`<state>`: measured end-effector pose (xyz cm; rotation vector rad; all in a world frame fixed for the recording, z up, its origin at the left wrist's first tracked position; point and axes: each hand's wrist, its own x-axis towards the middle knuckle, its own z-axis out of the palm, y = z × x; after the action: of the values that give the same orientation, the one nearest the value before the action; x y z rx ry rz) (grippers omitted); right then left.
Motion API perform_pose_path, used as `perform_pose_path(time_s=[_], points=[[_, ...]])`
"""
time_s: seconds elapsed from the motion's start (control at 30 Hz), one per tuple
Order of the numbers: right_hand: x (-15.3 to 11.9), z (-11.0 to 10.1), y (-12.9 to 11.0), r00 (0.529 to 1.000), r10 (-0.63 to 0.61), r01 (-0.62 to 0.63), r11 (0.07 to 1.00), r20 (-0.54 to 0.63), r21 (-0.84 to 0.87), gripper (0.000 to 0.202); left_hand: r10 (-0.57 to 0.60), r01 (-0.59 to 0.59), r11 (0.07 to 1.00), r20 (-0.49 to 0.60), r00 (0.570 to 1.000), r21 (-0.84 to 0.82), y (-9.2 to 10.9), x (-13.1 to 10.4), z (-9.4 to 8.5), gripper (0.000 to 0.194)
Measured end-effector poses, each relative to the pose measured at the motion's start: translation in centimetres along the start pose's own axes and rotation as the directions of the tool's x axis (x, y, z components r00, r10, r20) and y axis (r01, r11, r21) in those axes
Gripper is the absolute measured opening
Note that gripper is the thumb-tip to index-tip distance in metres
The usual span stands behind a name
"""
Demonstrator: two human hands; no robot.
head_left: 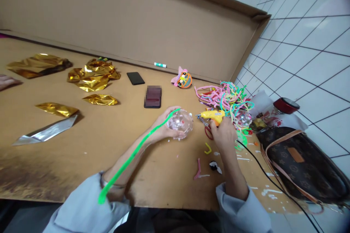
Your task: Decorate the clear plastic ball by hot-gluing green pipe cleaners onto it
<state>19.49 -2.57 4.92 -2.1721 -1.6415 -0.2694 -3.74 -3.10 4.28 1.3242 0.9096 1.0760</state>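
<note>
A clear plastic ball (182, 124) is held in my left hand (165, 125), whose fingers curl over its top and thumb under its lower side. One end of a green fuzzy strip (139, 147) meets the ball's top, and the rest lies along my left forearm to the sleeve. My right hand (222, 133) grips a yellow glue gun (212, 115), its nozzle pointing left at the ball's right side, a small gap apart. Red-handled scissors (208, 131) lie partly hidden beside my right hand.
Tangled colourful strips (226, 98) and a brown handbag (298, 160) lie right, near a black cable (262, 167). A decorated ball (184, 79), two dark phone-like objects and gold foil (95, 74) lie further back. Another person's hand (8, 81) rests far left.
</note>
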Motion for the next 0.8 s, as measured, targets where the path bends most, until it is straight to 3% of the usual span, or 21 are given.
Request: perform_pose_path(time_s=[0.1, 0.3, 0.4, 0.5, 0.53, 0.6, 0.63, 0.7, 0.8], points=[[-0.4, 0.2, -0.4, 0.99, -0.05, 0.07, 0.985, 0.131, -0.156, 0.04, -0.013, 0.013, 1.0, -0.007, 1.0, 0.001, 0.0, 0.0, 0.0, 0.095], [-0.8, 0.9, -0.7, 0.95, -0.116, 0.181, 0.961, 0.289, -0.21, 0.041, -0.003, 0.002, 0.999, -0.016, 1.0, -0.046, 0.1, 0.1, 0.3, 0.096], [-0.7, 1.2, -0.3, 0.962, -0.131, 0.186, 0.956, 0.24, -0.226, 0.043, -0.011, 0.012, 0.998, 0.008, 1.0, -0.063, 0.2, -0.1, 0.6, 0.094], [-0.6, 0.8, -0.1, 0.968, -0.25, 0.246, 0.965, -0.03, -0.092, 0.033, 0.003, -0.003, 0.999, 0.005, 1.0, -0.04, 0.1, -0.3, 0.7, 0.093], [-0.7, 0.4, -0.3, 0.936, -0.308, 0.313, 0.95, -0.171, 0.007, 0.028, 0.012, -0.012, 1.0, -0.008, 1.0, -0.025, 0.0, -0.2, 0.7, 0.093], [-1.4, -0.5, -1.3, 0.804, -0.384, 0.513, 0.834, -0.454, 0.203, 0.024, 0.039, -0.039, 0.999, -0.03, 0.999, 0.002, -0.2, -0.1, 0.7, 0.092], [-2.0, -1.1, -2.0, 0.742, -0.4, 0.592, 0.768, -0.537, 0.245, 0.027, 0.056, -0.056, 0.998, -0.033, 0.998, 0.011, -0.4, 0.0, 0.7, 0.091], [-3.3, -2.0, -3.7, 0.642, -0.466, 0.709, 0.664, -0.609, 0.239, 0.04, 0.107, -0.106, 0.994, -0.027, 0.994, 0.029, -0.9, 0.3, 0.6, 0.088], [-5.1, -2.4, -5.7, 0.552, -0.6, 0.804, 0.566, -0.578, 0.181, 0.04, 0.25, -0.247, 0.965, -0.034, 0.968, 0.087, -2.1, 0.7, 0.5, 0.08]])
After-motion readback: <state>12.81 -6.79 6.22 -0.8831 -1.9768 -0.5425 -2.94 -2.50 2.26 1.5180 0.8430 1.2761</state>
